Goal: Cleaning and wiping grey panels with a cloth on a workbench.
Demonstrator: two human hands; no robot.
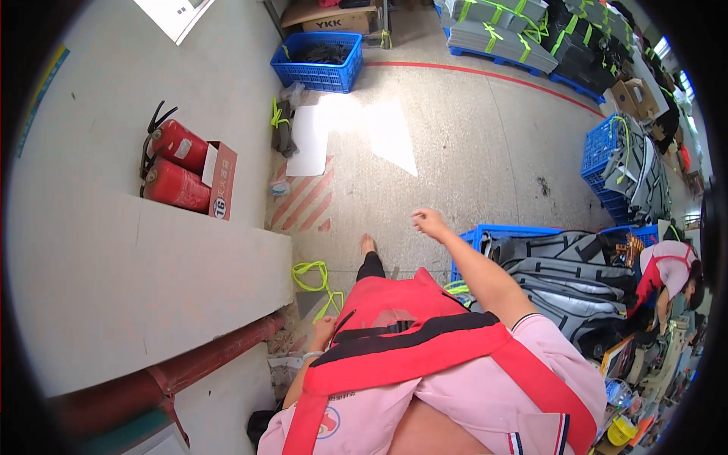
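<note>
My right hand (430, 224) is stretched forward over the floor. Its fingers are loosely bent and a little apart, with nothing visible in them. Low at my left side, beside my red apron (394, 303), my left hand (324, 331) is curled closed. A looped yellow-green strap (309, 267) runs down close to that hand; whether the fingers grip it cannot be made out. To the right of my right forearm stands a blue crate (464, 254) with a pile of grey and black bags (565, 277). One bare foot (368, 243) shows ahead of me.
Red fire extinguishers (178, 182) stand on a ledge along the left wall, above a red pipe (216, 345). Farther off are a blue basket (318, 64) of dark pieces and strapped grey stacks (497, 42). At the right, another person (667, 265) bends over cluttered items.
</note>
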